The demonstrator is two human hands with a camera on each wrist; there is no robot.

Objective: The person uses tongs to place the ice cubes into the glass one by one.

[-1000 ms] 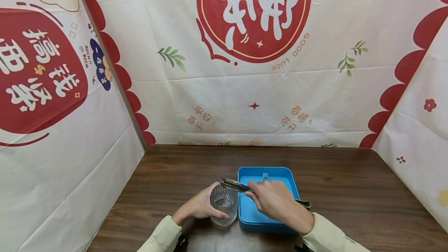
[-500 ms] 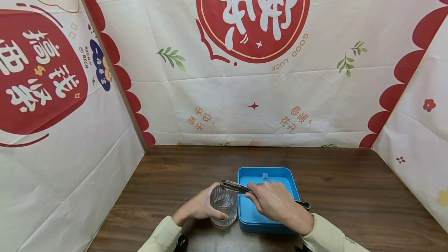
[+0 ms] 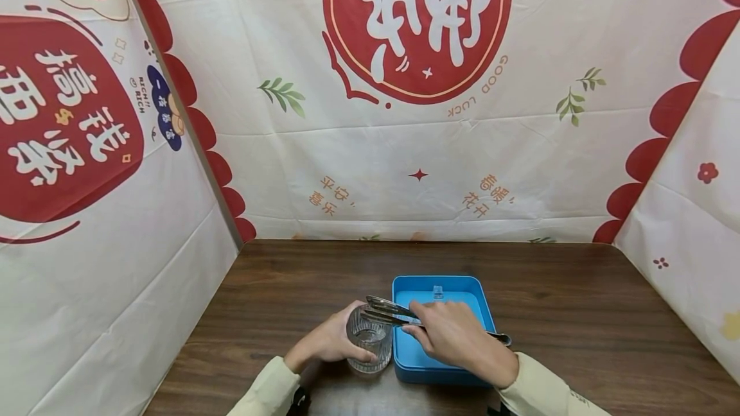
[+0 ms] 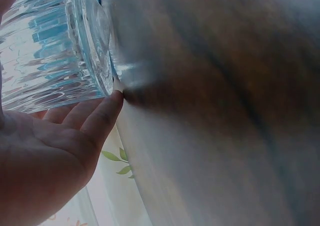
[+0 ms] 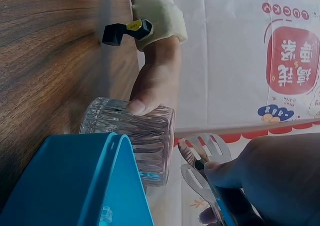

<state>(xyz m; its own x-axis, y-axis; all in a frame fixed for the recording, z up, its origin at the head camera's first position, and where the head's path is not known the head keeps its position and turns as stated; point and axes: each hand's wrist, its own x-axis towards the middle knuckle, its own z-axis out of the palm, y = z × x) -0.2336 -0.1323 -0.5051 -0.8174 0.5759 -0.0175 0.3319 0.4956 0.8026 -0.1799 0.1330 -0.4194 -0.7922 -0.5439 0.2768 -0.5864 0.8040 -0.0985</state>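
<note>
My left hand (image 3: 332, 339) holds a ribbed clear glass (image 3: 370, 355), thumb on the near side and fingers on the far side. The glass is upright on the table at the box's left wall. In my right hand (image 3: 453, 332) is a pair of metal tongs (image 3: 390, 306), tips parted over the glass's rim, nothing visible between them. The right wrist view shows the slotted heads of the tongs (image 5: 215, 148) apart. A small clear cube (image 3: 438, 292) lies at the far end of the blue box (image 3: 442, 375). My right hand covers part of the box.
The dark wood table (image 3: 312, 268) reaches back to a printed white cloth (image 3: 370, 153), and more cloth hangs at both sides. A black wrist strap mount (image 5: 125, 31) sits under the left sleeve.
The tongs' tips have spread apart over the glass; half a second ago they were close together. The left hand, glass and box have stayed in place.
</note>
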